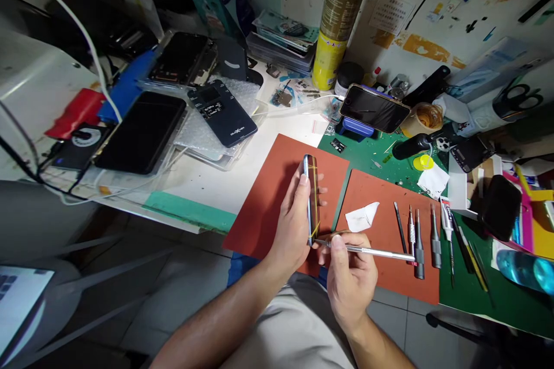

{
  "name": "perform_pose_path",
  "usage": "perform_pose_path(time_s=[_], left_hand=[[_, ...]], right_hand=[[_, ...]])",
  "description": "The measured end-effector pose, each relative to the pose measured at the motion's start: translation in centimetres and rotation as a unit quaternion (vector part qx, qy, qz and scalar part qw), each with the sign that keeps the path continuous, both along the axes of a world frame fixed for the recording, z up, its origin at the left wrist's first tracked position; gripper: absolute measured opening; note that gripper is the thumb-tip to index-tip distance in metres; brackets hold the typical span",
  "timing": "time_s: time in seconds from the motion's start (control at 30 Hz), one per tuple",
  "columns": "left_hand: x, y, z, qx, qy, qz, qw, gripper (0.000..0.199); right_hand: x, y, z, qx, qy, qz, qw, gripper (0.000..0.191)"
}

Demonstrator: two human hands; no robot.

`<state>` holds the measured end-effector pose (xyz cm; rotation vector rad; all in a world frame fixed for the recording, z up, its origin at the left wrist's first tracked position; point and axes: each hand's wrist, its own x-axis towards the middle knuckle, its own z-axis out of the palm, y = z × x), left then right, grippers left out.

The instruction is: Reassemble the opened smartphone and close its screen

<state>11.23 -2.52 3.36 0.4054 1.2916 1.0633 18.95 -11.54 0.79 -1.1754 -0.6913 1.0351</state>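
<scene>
My left hand (294, 216) is closed around a smartphone (312, 196), holding it on edge above the left reddish-brown mat (264, 196). Yellow bands run around the phone. Between the thumb and fingers of my right hand (352, 274) is a thin silver pen-like tool (381, 252). Its tip meets the phone's lower end; whether it goes under a band there cannot be made out. A torn piece of white paper (362, 217) lies on the right mat (385, 184), near my right hand.
Several screwdrivers (419, 248) and a white-and-red tube (445, 216) lie to the right. A propped phone (374, 108) stands behind the mats, near a spray can (337, 29). Leftward are a dark phone back (223, 112) and a black phone (141, 132) among cables.
</scene>
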Motion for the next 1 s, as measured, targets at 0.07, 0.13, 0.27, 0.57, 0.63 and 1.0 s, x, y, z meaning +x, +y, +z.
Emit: perform_pose_path(time_s=[0.07, 0.13, 0.27, 0.57, 0.63, 1.0], left_hand=[[0.08, 0.03, 0.05, -0.005, 0.004, 0.002, 1.0, 0.069], [0.15, 0.05, 0.08, -0.004, 0.012, 0.003, 1.0, 0.068], [0.2, 0.07, 0.09, 0.001, 0.017, -0.001, 1.0, 0.068], [0.22, 0.02, 0.12, 0.003, 0.02, -0.005, 1.0, 0.068], [0.22, 0.03, 0.2, 0.004, 0.02, -0.006, 1.0, 0.068], [0.27, 0.08, 0.27, 0.02, 0.013, 0.004, 1.0, 0.058]], right_hand=[[-0.04, -0.01, 0.0, 0.009, -0.002, -0.001, 1.0, 0.01], [-0.06, -0.03, -0.03, 0.008, -0.001, -0.005, 1.0, 0.009], [0.11, -0.03, -0.2, 0.009, -0.008, 0.01, 1.0, 0.007], [0.33, 0.01, -0.52, 0.019, -0.017, 0.018, 1.0, 0.006], [0.37, 0.01, -0.56, 0.027, -0.019, 0.021, 0.999, 0.006], [0.3, -0.09, -0.43, 0.024, -0.021, 0.02, 0.999, 0.006]])
